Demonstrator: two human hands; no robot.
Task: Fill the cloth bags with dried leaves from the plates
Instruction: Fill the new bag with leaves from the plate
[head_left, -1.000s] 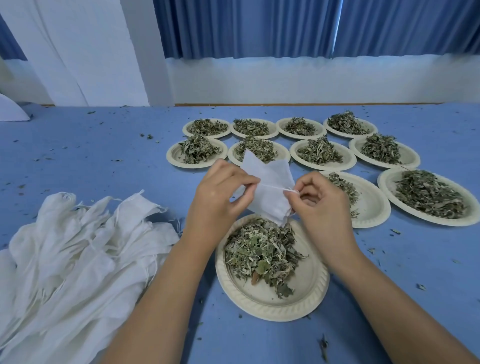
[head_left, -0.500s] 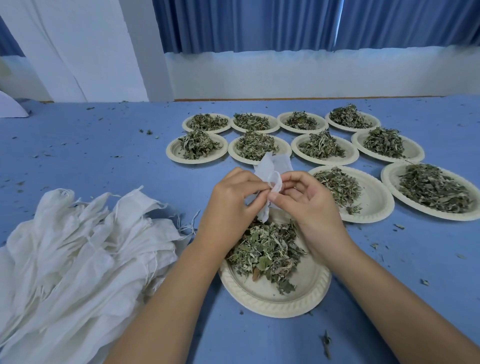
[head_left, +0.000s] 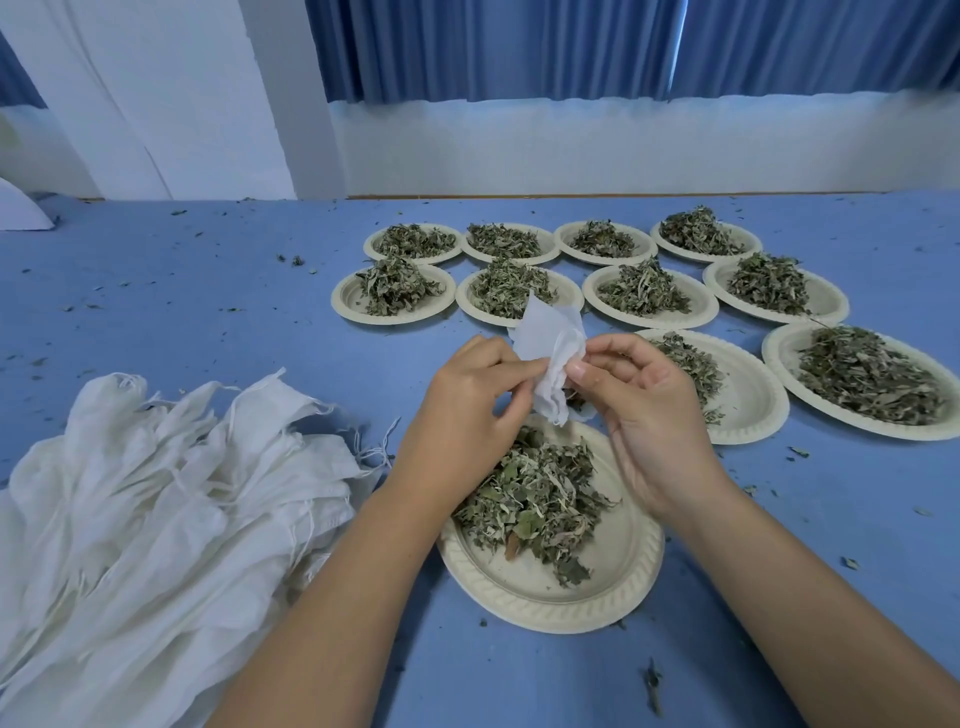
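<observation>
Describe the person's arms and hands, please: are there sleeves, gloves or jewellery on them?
Both are bare. The left hand and right hand wear no gloves and no rings that show. The left forearm and right forearm carry no sleeve, watch or bracelet as far as the frame's edge. The right thumbnail looks short and unpainted.

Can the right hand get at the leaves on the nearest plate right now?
Probably yes: right hand is close beside the leaves, nothing between. It pinches the cloth bag with the left hand, so must release first.
</observation>
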